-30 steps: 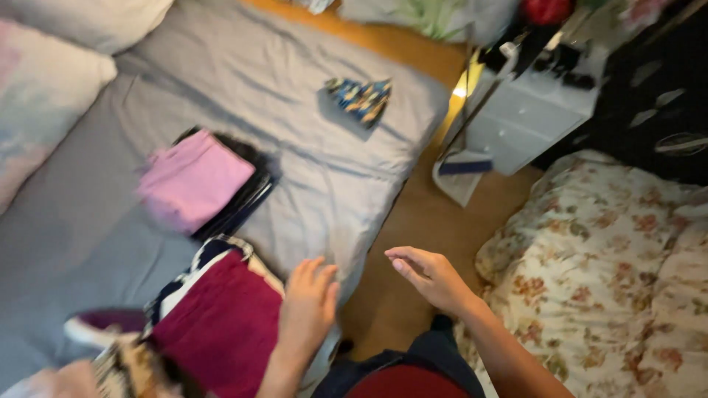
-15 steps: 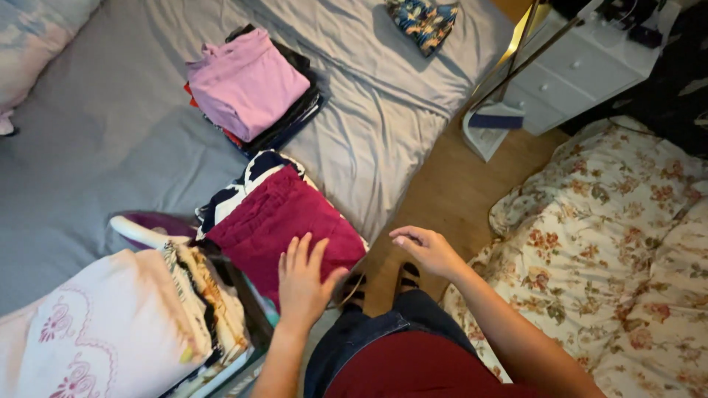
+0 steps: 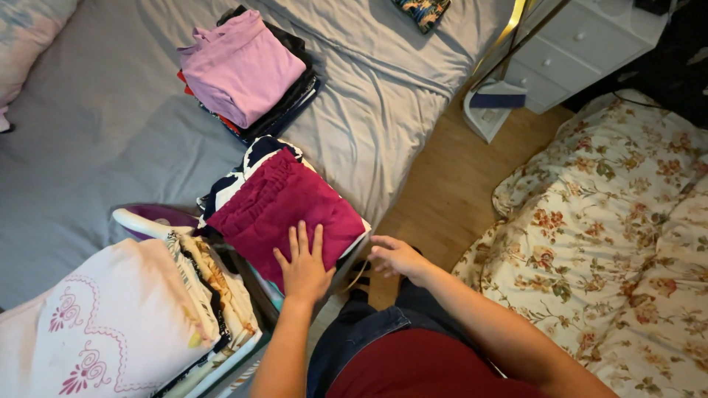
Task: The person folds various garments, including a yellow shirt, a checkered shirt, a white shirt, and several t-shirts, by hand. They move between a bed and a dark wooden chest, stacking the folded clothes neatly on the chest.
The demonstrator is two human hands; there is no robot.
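My left hand [image 3: 304,267] presses flat and open on the folded maroon garment [image 3: 284,206] topping the bed-edge stack, right hand [image 3: 396,256] loosely open at its corner (gripping nothing); I'd judge squaring comes next.

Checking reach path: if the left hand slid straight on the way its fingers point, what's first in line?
The left hand lies flat on the maroon folded garment, fingers pointing up-frame. Sliding on, it likely crosses that garment, then the navy-and-white patterned clothing beneath.
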